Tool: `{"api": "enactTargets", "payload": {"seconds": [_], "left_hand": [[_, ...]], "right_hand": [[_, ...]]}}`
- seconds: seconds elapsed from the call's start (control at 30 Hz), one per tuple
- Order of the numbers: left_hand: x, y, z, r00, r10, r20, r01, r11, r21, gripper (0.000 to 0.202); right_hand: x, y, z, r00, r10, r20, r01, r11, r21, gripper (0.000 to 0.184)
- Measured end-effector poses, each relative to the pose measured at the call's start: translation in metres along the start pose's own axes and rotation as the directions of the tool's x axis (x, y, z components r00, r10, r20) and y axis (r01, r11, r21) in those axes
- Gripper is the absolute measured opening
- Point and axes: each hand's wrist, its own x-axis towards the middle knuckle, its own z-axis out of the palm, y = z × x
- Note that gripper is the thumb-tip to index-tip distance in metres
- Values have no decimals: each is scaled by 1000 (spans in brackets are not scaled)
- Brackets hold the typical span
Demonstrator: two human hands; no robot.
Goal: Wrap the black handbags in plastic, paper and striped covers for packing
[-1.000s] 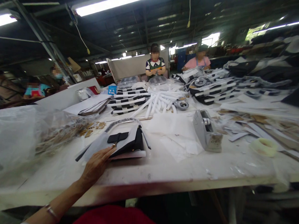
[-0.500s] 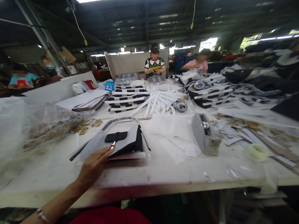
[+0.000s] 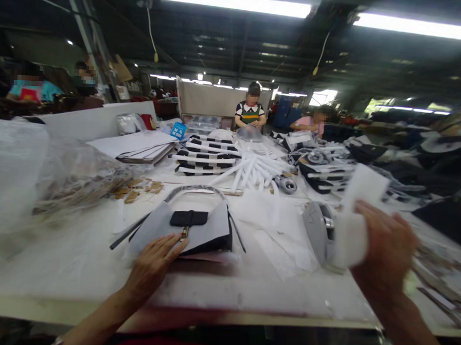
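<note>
A handbag (image 3: 207, 235) lies on the table before me, its front wrapped in pale sheeting, with a black flap tab and a gold clasp (image 3: 184, 234). Its wrapped handle (image 3: 196, 188) arches towards the far side. My left hand (image 3: 152, 263) rests on the bag's lower front, fingers stretched out flat by the clasp. On the right, my right hand (image 3: 383, 247) is raised and blurred by motion, closed around a folded white strip (image 3: 364, 192) whose material I cannot make out. Just behind that strip stands a grey tape dispenser (image 3: 315, 231), partly hidden.
White tubes (image 3: 254, 168) and stacked wrapped black pieces (image 3: 206, 156) lie further back. A pile of flat sheets (image 3: 133, 146) and clear plastic (image 3: 11, 181) occupy the left. Cardboard scraps (image 3: 437, 271) lie at right. A co-worker (image 3: 250, 109) sits across the table.
My right hand has come into view from the right, holding the white strip. The left hand stays on the handbag, which now sits more squarely. The camera view has shifted.
</note>
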Motion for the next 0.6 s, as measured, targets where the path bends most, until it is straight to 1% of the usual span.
{"api": "enactTargets", "payload": {"seconds": [0.03, 0.07, 0.1, 0.13, 0.2, 0.23, 0.27, 0.3, 0.33, 0.4, 0.43, 0.5, 0.53, 0.6], "left_hand": [[0, 0, -1, 1000, -4, -4, 4, 1000, 4, 50], [1, 1, -2, 1000, -6, -11, 6, 1000, 7, 50], [1, 1, -2, 1000, -8, -25, 9, 1000, 11, 49], [1, 1, -2, 999, -11, -41, 12, 1000, 12, 49], [0, 2, 0, 998, -33, -62, 33, 999, 7, 48], [-1, 2, 1, 997, -48, -65, 48, 999, -2, 48], [-2, 2, 2, 996, -62, -66, 62, 998, -13, 48], [-4, 3, 4, 995, -75, -67, 73, 997, -26, 47], [-5, 4, 5, 994, -87, -67, 84, 996, -42, 47], [-8, 5, 8, 992, -105, -70, 101, 992, -70, 47], [-8, 6, 9, 991, -115, -67, 110, 991, -81, 46], [-10, 6, 10, 990, -128, -52, 122, 987, -100, 43], [-10, 6, 10, 990, -131, -44, 126, 986, -106, 41], [-10, 5, 9, 990, -135, -32, 130, 984, -120, 39]], "right_hand": [[14, -16, 25, 997, -67, 37, 66, 998, 25, 40], [25, -32, 53, 985, -140, 97, 136, 989, 54, 44], [34, -47, 81, 969, -166, 182, 159, 986, 51, 45], [40, -60, 107, 939, -185, 291, 181, 983, 40, 45], [46, -78, 149, 857, -182, 483, 199, 980, 15, 48], [47, -83, 164, 828, -145, 541, 177, 984, -7, 54], [48, -87, 173, 817, -92, 570, 133, 991, -31, 61], [50, -90, 177, 820, -35, 572, 75, 996, -46, 69], [53, -94, 176, 832, 19, 555, 7, 999, -45, 75], [67, -110, 164, 848, 73, 524, -102, 994, 26, 85], [76, -123, 155, 848, 63, 526, -129, 988, 89, 89], [94, -160, 135, 828, -14, 560, -133, 966, 220, 89], [102, -183, 125, 809, -91, 581, -106, 949, 296, 86], [109, -233, 111, 757, -294, 583, -11, 887, 462, 77]]}}
